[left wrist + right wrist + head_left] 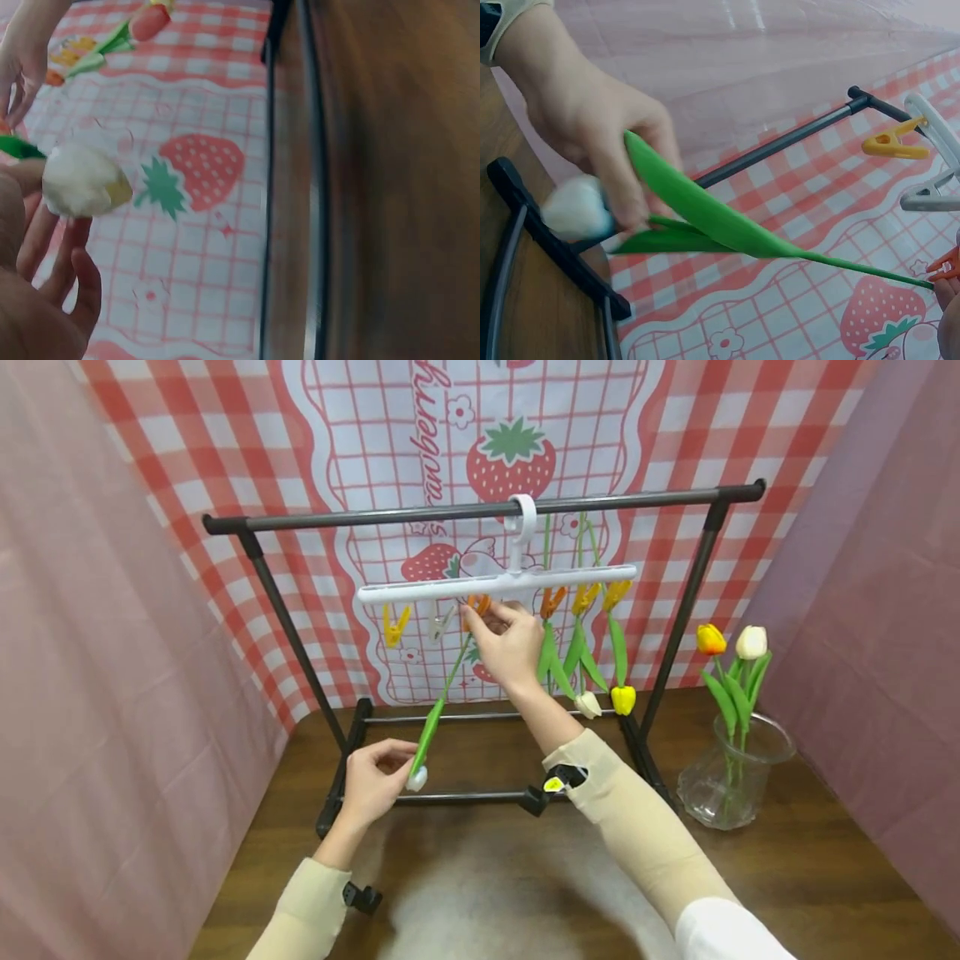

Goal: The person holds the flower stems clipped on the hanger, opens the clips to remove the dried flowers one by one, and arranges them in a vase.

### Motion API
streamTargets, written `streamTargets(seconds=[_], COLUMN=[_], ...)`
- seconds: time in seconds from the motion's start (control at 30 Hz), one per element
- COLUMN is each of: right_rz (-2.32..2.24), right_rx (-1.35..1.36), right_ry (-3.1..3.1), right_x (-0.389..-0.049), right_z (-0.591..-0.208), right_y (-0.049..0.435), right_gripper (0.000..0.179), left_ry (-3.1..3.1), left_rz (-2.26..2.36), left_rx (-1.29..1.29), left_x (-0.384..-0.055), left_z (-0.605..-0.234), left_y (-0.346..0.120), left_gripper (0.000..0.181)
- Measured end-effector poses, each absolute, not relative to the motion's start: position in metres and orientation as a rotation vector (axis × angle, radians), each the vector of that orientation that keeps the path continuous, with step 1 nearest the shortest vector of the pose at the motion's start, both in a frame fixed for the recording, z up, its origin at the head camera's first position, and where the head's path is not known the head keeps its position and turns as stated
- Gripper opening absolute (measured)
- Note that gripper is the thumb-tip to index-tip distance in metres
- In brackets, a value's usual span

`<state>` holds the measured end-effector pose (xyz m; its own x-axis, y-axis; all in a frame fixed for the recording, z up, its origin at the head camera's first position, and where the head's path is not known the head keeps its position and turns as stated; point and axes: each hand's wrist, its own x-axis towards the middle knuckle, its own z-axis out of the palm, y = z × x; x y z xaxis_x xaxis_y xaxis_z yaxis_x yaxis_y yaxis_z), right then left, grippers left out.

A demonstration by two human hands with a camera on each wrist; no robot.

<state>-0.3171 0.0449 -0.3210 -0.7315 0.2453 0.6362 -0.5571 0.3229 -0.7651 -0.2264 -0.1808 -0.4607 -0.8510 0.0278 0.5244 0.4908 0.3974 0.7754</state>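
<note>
My left hand (377, 782) pinches an artificial white tulip (429, 732) just above its bloom; the flower hangs head down and its stem slants up to the right. In the left wrist view the white bloom (84, 181) is close beside the fingers. With thumb and fingers, my right hand (514, 645) pinches an orange clip (480, 603) under the white hanger (442, 588). The stem's end reaches the orange clip (948, 264) in the right wrist view, partly hidden by fingertips. Left of it hang a yellow clip (394, 627) and a white clip (442, 625), both without flowers.
The hanger hooks over a dark metal rack (375, 518). Right of my right hand, several tulips hang upside down from clips, including a yellow tulip (622, 699). A glass vase (720, 789) holding two tulips stands on the wooden table (825, 860) at right.
</note>
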Motion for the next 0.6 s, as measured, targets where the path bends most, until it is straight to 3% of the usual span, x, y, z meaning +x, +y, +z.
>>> streamTargets(seconds=[0.43,0.6], right_rz=[1.511,1.22], right_rx=[0.364,0.644], right_ry=[-2.119,-2.496], right_x=[-0.309,-0.278], right_z=[-0.317,-0.306], right_y=[0.059,0.075], right_gripper=[0.033,0.034], left_ry=[-2.347,-2.416], left_rz=[-1.463,-1.504], left_rx=[-0.673,-0.758], left_x=[-0.201,-0.197], left_z=[-0.489,-0.49], left_y=[-0.214,-0.214], left_gripper=[0.021,0.017])
